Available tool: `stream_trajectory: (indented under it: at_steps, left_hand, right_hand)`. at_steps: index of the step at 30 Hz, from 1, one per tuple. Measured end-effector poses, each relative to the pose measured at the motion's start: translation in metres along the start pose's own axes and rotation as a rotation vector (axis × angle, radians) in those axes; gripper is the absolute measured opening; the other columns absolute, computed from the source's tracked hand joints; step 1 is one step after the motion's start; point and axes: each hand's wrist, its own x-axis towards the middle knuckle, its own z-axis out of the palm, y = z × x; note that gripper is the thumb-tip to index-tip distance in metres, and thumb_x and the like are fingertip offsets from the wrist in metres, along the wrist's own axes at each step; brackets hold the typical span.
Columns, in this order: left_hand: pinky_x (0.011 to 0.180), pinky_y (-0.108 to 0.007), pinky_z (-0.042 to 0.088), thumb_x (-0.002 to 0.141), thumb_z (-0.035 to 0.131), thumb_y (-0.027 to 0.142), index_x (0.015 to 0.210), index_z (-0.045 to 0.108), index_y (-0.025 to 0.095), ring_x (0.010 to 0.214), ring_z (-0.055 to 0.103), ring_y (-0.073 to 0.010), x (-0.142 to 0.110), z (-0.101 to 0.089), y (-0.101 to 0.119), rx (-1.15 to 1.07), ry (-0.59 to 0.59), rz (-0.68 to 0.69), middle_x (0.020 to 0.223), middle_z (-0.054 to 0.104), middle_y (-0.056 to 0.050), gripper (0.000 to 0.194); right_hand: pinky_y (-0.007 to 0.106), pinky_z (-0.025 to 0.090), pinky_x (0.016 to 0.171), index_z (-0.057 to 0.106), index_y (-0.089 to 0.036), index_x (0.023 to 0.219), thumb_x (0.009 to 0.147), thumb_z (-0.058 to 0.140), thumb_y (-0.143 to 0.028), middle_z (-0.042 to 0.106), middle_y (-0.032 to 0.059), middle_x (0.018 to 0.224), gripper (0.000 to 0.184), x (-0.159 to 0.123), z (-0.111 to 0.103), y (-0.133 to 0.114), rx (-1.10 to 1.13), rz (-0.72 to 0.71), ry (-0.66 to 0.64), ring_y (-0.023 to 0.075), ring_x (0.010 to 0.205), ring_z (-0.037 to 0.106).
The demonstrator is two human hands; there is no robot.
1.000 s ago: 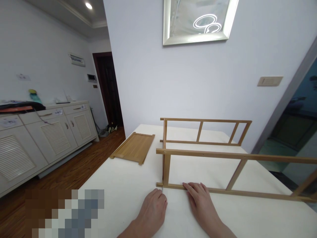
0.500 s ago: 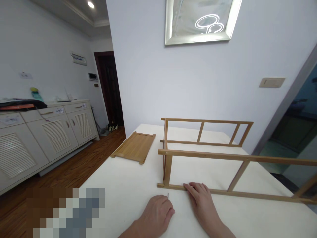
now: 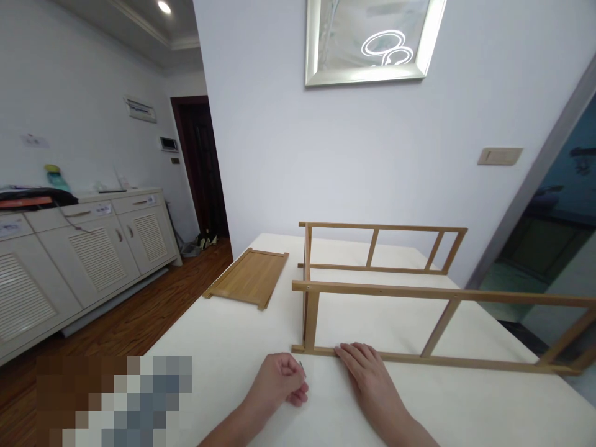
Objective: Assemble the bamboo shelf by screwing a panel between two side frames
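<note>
A wooden shelf frame [image 3: 372, 288] rests on its side on the white table, with two ladder-like sides joined at the left end. My right hand [image 3: 365, 379] lies over its near bottom rail, fingers together and bent around the wood. Just left of it, my left hand [image 3: 282, 380] is closed in a pinch, clear of the frame's lower left corner. Between its fingers is a thin metal rod, apparently a hex key [image 3: 302, 366]; only a short end shows. A flat wooden panel [image 3: 249, 277] with notched corners lies farther back on the left.
The white table [image 3: 209, 354] reaches to the wall, where a framed picture [image 3: 372, 77] hangs. At left, a white cabinet [image 3: 95, 248] with items on top stands across the wooden floor. A doorway opens at right. A pixelated patch covers the lower left.
My left hand has drawn back from the frame's lower corner and turned over, showing its curled fingers and the metal rod. My right hand stays on the bottom rail.
</note>
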Motion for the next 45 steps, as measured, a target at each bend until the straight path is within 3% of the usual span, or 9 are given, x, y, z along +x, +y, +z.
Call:
stream_trajectory:
  at_steps: [9, 24, 29, 34, 39, 45]
  left_hand:
    - [0.053, -0.028, 0.049, 0.061, 0.075, 0.032, 0.071, 0.062, 0.011, 0.052, 0.064, -0.0161, -0.003, -0.012, 0.009, 0.022, 0.009, -0.041, 0.062, 0.069, -0.006, 0.026]
    - [0.060, -0.030, 0.050, 0.048, 0.084, 0.032, 0.062, 0.057, 0.014, 0.055, 0.064, -0.0166, -0.006, -0.007, 0.009, -0.050, 0.021, -0.017, 0.055, 0.065, -0.001, 0.036]
    - [0.055, -0.026, 0.043, 0.055, 0.076, 0.027, 0.059, 0.055, 0.016, 0.051, 0.058, -0.0138, 0.002, -0.007, -0.002, 0.056, 0.057, 0.070, 0.052, 0.061, 0.000, 0.024]
    - [0.052, -0.023, 0.032, 0.062, 0.061, 0.017, 0.061, 0.060, 0.015, 0.052, 0.047, -0.0100, 0.002, -0.006, -0.006, 0.357, 0.148, 0.184, 0.054, 0.056, 0.003, 0.003]
    - [0.053, -0.023, 0.030, 0.062, 0.056, 0.014, 0.062, 0.065, 0.015, 0.053, 0.044, -0.0105, -0.005, -0.001, 0.002, 0.562, 0.210, 0.220, 0.053, 0.052, 0.004, 0.009]
    - [0.052, -0.023, 0.029, 0.061, 0.055, 0.012, 0.060, 0.066, 0.014, 0.052, 0.046, -0.0110, -0.005, 0.002, 0.007, 0.618, 0.232, 0.201, 0.052, 0.053, 0.003, 0.012]
  right_hand:
    - [0.043, 0.045, 0.096, 0.060, -0.023, 0.127, 0.085, 0.045, -0.005, 0.066, 0.0066, 0.122, 0.048, 0.001, -0.004, -0.002, 0.063, 0.044, -0.013, 0.0230, 0.107, 0.058]
    - [0.042, 0.047, 0.094, 0.061, -0.023, 0.126, 0.089, 0.045, -0.008, 0.066, 0.0067, 0.121, 0.043, 0.001, -0.003, -0.002, 0.077, 0.062, -0.009, 0.0220, 0.107, 0.058]
    - [0.042, 0.047, 0.094, 0.060, -0.023, 0.126, 0.088, 0.045, -0.007, 0.066, 0.0067, 0.121, 0.044, 0.001, -0.002, -0.002, 0.082, 0.068, -0.004, 0.0222, 0.107, 0.058]
    - [0.042, 0.048, 0.093, 0.061, -0.023, 0.126, 0.089, 0.044, -0.009, 0.066, 0.0074, 0.121, 0.043, 0.001, -0.003, -0.003, 0.093, 0.070, -0.002, 0.0229, 0.107, 0.058]
    - [0.041, 0.048, 0.093, 0.061, -0.023, 0.126, 0.090, 0.045, -0.010, 0.067, 0.0073, 0.120, 0.041, 0.000, -0.001, -0.002, 0.096, 0.074, 0.006, 0.0222, 0.106, 0.058]
    - [0.042, 0.048, 0.093, 0.060, -0.022, 0.126, 0.089, 0.044, -0.007, 0.066, 0.0075, 0.120, 0.043, -0.001, 0.002, 0.000, 0.103, 0.047, 0.014, 0.0225, 0.106, 0.058]
